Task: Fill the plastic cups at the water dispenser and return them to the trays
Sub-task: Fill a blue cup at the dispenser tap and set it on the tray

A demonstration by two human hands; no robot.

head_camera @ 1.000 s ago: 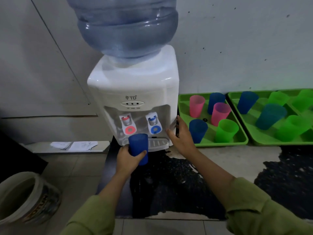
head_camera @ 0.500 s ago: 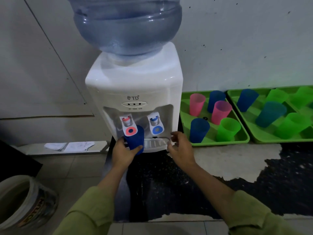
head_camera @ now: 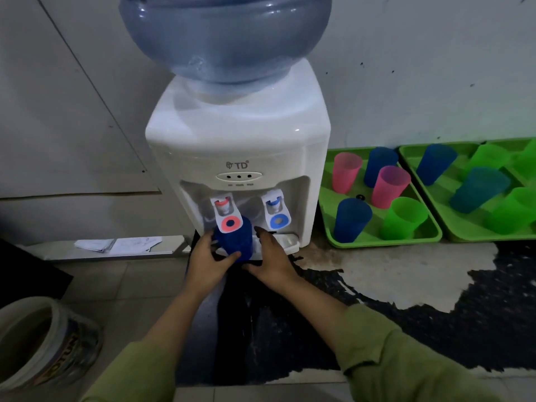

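Note:
A white water dispenser [head_camera: 237, 134] with a big blue bottle [head_camera: 226, 36] stands against the wall. My left hand [head_camera: 207, 264] grips a dark blue plastic cup [head_camera: 233, 240] held under the red tap [head_camera: 227, 217]. My right hand [head_camera: 271, 261] rests beside the cup with fingers straight, touching its right side by the drip tray [head_camera: 287, 242]. The blue tap [head_camera: 277, 214] is free. Two green trays [head_camera: 385, 242] [head_camera: 464, 236] to the right hold pink, blue and green cups.
A pale bucket [head_camera: 43, 343] sits on the floor at lower left. Papers [head_camera: 116, 245] lie on a low ledge left of the dispenser. The dispenser and trays stand on a worn black and grey surface [head_camera: 377, 268].
My left hand raised the blue cup up under the red tap. My right hand left the dispenser's side and came in next to the cup. The camera moved closer.

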